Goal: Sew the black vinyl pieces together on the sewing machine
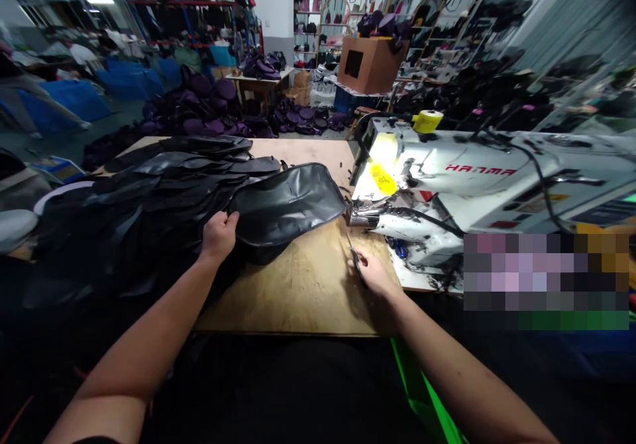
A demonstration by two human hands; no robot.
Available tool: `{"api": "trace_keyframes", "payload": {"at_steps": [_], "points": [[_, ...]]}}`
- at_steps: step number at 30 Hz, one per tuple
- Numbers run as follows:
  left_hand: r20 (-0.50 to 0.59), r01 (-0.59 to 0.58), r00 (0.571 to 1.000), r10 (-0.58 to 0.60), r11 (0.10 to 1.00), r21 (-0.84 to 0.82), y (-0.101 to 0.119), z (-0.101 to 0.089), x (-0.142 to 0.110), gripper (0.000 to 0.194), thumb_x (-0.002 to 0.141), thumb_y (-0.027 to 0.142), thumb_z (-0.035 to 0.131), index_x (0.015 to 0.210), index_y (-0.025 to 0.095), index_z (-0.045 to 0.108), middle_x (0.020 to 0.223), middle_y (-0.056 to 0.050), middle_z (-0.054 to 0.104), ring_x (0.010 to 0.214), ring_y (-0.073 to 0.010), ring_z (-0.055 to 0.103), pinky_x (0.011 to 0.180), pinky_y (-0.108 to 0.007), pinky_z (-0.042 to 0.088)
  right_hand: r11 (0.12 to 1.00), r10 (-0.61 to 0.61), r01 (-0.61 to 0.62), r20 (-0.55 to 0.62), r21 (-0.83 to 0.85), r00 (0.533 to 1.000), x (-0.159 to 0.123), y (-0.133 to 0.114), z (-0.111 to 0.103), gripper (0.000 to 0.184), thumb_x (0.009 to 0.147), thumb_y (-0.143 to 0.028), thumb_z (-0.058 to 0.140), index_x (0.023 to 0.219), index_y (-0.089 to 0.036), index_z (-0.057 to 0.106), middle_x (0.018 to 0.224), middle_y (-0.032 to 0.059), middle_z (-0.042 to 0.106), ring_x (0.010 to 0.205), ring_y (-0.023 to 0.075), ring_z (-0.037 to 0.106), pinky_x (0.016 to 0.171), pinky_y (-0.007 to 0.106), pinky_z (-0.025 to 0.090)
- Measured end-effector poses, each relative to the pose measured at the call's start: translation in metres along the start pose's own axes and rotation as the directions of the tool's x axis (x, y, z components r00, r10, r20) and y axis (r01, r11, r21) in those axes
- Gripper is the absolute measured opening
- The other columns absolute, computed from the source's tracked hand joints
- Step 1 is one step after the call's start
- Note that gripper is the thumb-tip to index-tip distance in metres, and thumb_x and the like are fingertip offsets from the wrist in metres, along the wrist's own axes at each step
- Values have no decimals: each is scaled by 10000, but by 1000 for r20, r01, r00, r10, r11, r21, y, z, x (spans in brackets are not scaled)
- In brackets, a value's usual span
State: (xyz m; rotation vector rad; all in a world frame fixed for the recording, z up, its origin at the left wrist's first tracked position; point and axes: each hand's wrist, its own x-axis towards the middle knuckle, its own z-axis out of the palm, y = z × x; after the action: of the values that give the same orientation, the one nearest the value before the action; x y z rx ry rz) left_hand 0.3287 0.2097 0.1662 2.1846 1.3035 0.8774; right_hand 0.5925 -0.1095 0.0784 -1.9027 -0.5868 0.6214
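My left hand (220, 235) is closed on the near left edge of a black leather-like bag panel (293, 202), which has a rounded outline and a raised seam along its rim. The panel's far right corner reaches the end of the sewing machine's arm (365, 216). In my right hand (373, 272) is a pair of dark scissors (356, 262), the thin tip pointing up and away from me, just below that machine arm. The scissors are apart from the panel. A wooden tabletop (298, 291) lies under both hands.
Overlapping black panels (134, 212) cover the table's left side. The white sewing machine (477, 166), with a lit lamp and a yellow thread cone (428, 121), stands at the right. Purple bags (213, 103) lie heaped beyond the table, near a cardboard box (370, 63).
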Motion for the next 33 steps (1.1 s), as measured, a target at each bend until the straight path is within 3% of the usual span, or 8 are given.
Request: {"api": "trace_keyframes", "payload": {"at_steps": [5,9,15,19,21,24,28,33], "points": [[-58,-67,996,63,995,-68,13,-10,-20,473,956,376,526,605,228,246,621,24,337,625,-137,354,611,-289,327,887,116,-121,38,446,993,22,-72,27,366,849,-585,642,950,-251,534,650,-53,525,504,135,458,476,261,411],[-256,-220,947,195,973,-72,42,-55,-27,471,935,345,526,595,223,223,622,21,319,630,-142,360,639,-292,377,968,-49,63,-64,245,997,27,-78,31,370,848,-590,631,863,-226,567,678,-11,568,586,155,527,551,277,462],[-539,-601,598,593,777,187,121,-106,25,336,934,401,577,661,219,501,883,-37,628,978,-209,633,966,-381,493,952,-136,101,-107,-287,985,-15,18,26,518,864,-527,550,1236,-185,665,1019,116,759,936,307,726,849,447,570],[154,-663,743,651,687,299,173,-36,81,306,937,226,611,1197,80,679,1365,-226,649,1387,-320,531,1175,-521,369,867,-228,176,-57,-466,972,-29,54,33,532,903,-474,502,1359,-238,642,1179,127,767,1039,338,741,921,489,575],[362,-751,657,661,614,242,170,13,74,478,848,265,776,1285,98,681,1400,-207,667,1403,-295,545,1188,-415,392,815,-289,225,-37,-534,957,-30,61,36,512,908,-483,506,1347,-270,664,1216,118,764,1043,344,747,903,484,589],[620,-870,369,692,491,-31,114,69,6,536,911,355,749,1393,141,651,1535,-194,576,1505,-309,456,1241,-398,374,761,-350,243,-65,-601,934,-22,71,35,513,922,-530,503,1329,-277,686,1212,120,766,1012,341,755,850,463,606],[476,-739,559,678,668,-85,-20,70,-132,326,930,287,689,1244,204,716,1391,-145,690,1364,-315,606,1132,-489,527,706,-461,307,-84,-638,883,2,82,19,527,927,-539,468,1274,-222,707,1188,140,758,1056,322,727,894,444,588],[295,-446,861,415,894,42,-158,-7,-298,230,990,164,507,1043,202,727,1094,-109,714,1047,-230,685,943,-390,586,604,-469,195,-147,-773,871,32,91,-3,551,891,-474,389,1067,-132,784,1071,220,712,1010,378,677,897,510,533]]}}
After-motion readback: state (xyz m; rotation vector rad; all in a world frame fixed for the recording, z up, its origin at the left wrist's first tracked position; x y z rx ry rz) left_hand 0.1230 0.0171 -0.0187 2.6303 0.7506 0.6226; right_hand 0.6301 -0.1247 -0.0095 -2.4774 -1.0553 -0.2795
